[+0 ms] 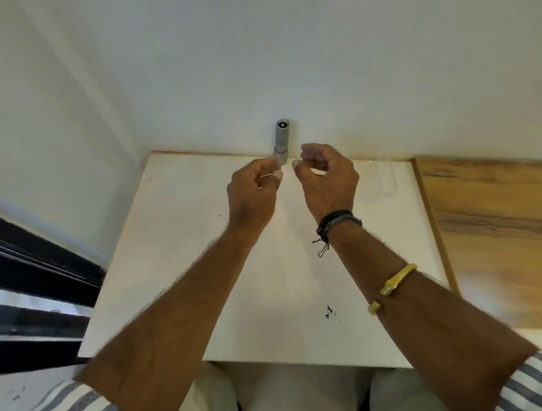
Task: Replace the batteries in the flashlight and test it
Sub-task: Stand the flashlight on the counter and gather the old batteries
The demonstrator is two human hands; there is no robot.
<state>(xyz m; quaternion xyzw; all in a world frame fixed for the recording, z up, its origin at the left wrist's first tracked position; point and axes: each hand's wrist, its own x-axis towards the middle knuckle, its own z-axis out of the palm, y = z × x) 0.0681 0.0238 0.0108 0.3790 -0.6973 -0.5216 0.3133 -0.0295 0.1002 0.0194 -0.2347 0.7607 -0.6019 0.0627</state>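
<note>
A silver flashlight (281,138) stands upright on its wide end at the far edge of the white table (176,244), right against the wall. Its tail cap with a dark button faces up. My left hand (254,190) hovers just in front of its base, fingers loosely curled, fingertips close to the flashlight's lower end; I cannot tell whether they touch it. My right hand (327,175) hangs to the right of the base, fingers loosely curled and holding nothing. No batteries are in view.
A wood-grain surface (502,231) adjoins the table on the right. The white wall (285,60) rises directly behind the flashlight. A dark window frame (27,264) runs along the left. A few small dark marks (330,312) dot the tabletop.
</note>
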